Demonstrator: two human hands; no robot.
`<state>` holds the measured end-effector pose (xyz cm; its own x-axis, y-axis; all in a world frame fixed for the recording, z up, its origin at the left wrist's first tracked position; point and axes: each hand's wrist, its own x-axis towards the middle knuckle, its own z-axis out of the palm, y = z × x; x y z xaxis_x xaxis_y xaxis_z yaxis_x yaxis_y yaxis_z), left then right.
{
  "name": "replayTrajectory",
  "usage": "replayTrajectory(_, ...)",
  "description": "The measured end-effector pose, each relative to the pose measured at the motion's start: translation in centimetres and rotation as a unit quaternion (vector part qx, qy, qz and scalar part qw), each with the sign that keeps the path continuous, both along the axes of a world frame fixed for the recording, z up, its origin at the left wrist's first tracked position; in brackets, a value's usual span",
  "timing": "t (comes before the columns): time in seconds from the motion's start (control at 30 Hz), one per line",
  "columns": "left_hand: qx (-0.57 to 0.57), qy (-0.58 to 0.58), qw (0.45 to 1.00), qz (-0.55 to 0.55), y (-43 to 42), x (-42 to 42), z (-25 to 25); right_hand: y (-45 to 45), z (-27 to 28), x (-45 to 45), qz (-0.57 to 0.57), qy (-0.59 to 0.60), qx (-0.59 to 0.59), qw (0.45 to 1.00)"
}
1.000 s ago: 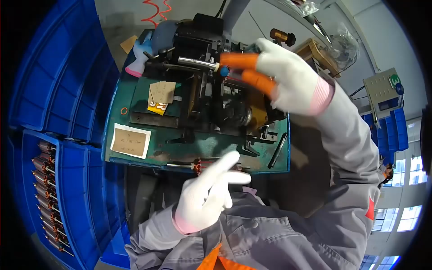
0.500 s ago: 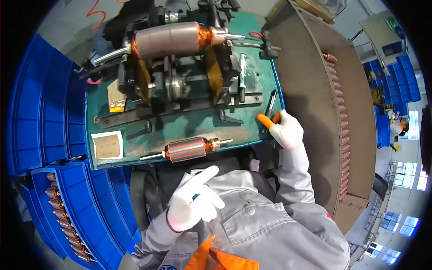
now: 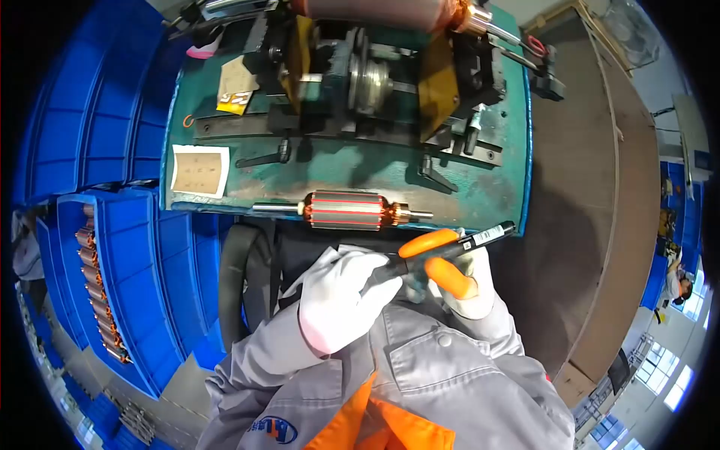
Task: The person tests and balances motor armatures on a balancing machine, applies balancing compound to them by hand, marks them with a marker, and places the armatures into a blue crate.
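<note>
A black marker pen (image 3: 484,237) with a white label slants in front of my chest. My right hand (image 3: 469,281), in a white glove with orange finger covers, pinches its barrel between thumb and forefinger. The pen's lower dark end is in the fingers of my white-gloved left hand (image 3: 345,296), which partly hide it. Just beyond my hands, a motor armature (image 3: 346,210) with red lines along its core and copper windings lies along the table's front edge, its shaft pointing left and right.
On the green table (image 3: 337,169) stands a balancing-type fixture (image 3: 367,82) carrying a larger armature (image 3: 382,9). A second marker (image 3: 474,129), a printed card (image 3: 200,171) and clamp levers lie there. Blue bins (image 3: 135,285) holding armatures are left; a brown board box (image 3: 570,187) is right.
My right hand has brought the pen from the table's right edge to in front of my chest. My left hand has moved to it and gripped its end. The view has shifted.
</note>
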<state>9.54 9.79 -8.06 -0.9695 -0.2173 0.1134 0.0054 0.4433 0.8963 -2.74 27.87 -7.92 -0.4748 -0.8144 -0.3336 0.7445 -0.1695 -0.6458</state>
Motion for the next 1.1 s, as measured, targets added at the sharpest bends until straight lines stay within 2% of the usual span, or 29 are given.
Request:
replayTrajectory(0.03, 0.021, 0.006, 1.000, 0.000, -0.1, 0.3, 0.0, -0.2, 0.1, -0.2, 0.016, 0.057, 0.033, 0.998)
replayTrajectory(0.07, 0.249, -0.057, 0.966, -0.035, -0.6, 0.9, -0.2, -0.5, 0.6, -0.4, 0.032, 0.114, 0.067, 0.991)
replayTrajectory(0.1, 0.464, -0.115, 0.875, -0.069, -1.3, 1.7, -0.6, -0.8, 1.0, -0.4, 0.048, 0.171, 0.103, 0.979)
replayTrajectory(0.13, 0.653, -0.166, 0.732, -0.099, -1.7, 2.5, -1.1, -0.9, 1.4, -0.1, -0.003, 0.088, 0.113, 0.990)
replayTrajectory(0.17, 0.677, -0.162, 0.711, -0.095, -1.8, 2.8, -1.3, -0.6, 0.4, -0.6, -0.061, 0.059, 0.072, 0.994)
replayTrajectory(0.2, 0.701, -0.159, 0.689, -0.090, -2.0, 3.1, -1.4, -1.3, 0.7, -0.6, -0.104, 0.078, 0.105, 0.986)
replayTrajectory(0.23, 0.696, -0.157, 0.693, -0.100, -2.4, 2.9, -1.2, -2.0, 1.0, -0.6, -0.147, 0.097, 0.138, 0.975)
replayTrajectory(0.27, 0.666, -0.167, 0.722, -0.085, -2.3, 2.7, -1.0, -2.1, -0.1, -0.5, -0.122, 0.131, 0.148, 0.973)
replayTrajectory(0.3, 0.634, -0.177, 0.750, -0.070, -2.2, 2.3, -0.5, -2.7, -0.9, -0.6, -0.073, 0.309, 0.177, 0.932)
replayTrajectory(0.33, 0.550, -0.232, 0.800, -0.069, -2.7, 1.7, 0.8, -3.1, -0.9, -1.0, -0.051, 0.429, 0.181, 0.884)
replayTrajectory(0.37, 0.548, -0.239, 0.799, -0.064, -2.6, 1.7, 0.9, -3.8, -0.7, -1.1, -0.030, 0.542, 0.181, 0.820)
replayTrajectory(0.4, 0.547, -0.248, 0.798, -0.058, -2.6, 1.8, 0.9, -4.3, -1.1, -0.5, -0.043, 0.517, 0.182, 0.835)
replayTrajectory(0.5, 0.537, -0.274, 0.796, -0.047, -2.9, 1.6, 1.4, -5.3, -0.6, -0.3, -0.023, 0.574, 0.206, 0.792)
replayTrajectory(0.57, 0.538, -0.284, 0.793, -0.034, -3.0, 1.6, 1.4, -5.2, -0.9, -0.3, -0.017, 0.545, 0.205, 0.813)
replayTrajectory(0.67, 0.504, -0.278, 0.818, 0.019, -2.4, 1.6, 1.1, -4.8, -1.0, -0.3, -0.009, 0.506, 0.225, 0.833)
replayTrajectory(0.7, 0.424, -0.240, 0.872, 0.041, -1.9, 1.8, 0.3, -4.7, -1.0, -0.3, -0.007, 0.493, 0.236, 0.838)
replayTrajectory(0.73, 0.340, -0.200, 0.917, 0.063, -1.3, 2.1, -1.0, -5.0, -0.8, -0.4, -0.021, 0.526, 0.228, 0.819)
replayTrajectory(0.77, 0.252, -0.158, 0.951, 0.084, -1.0, 2.2, -1.7, -5.0, -1.0, -0.4, -0.021, 0.513, 0.211, 0.832)
replayTrajectory(0.83, 0.280, -0.174, 0.937, 0.117, -1.1, 1.9, -1.1, -4.9, -1.3, -0.3, -0.020, 0.486, 0.178, 0.855)
replayTrajectory(0.9, 0.315, -0.193, 0.918, 0.143, -1.5, 1.5, -0.1, -4.4, -1.0, -0.1, -0.021, 0.311, 0.179, 0.933)
replayTrajectory(0.97, 0.289, -0.190, 0.932, 0.109, -1.9, 1.5, 0.0, -4.1, 0.1, -0.3, -0.036, 0.113, 0.154, 0.981)
replayTrajectory(1.1, 0.341, -0.215, 0.914, 0.055, -2.0, 1.4, 0.5, -3.0, -0.6, -1.6, 0.037, 0.036, 0.089, 0.995)
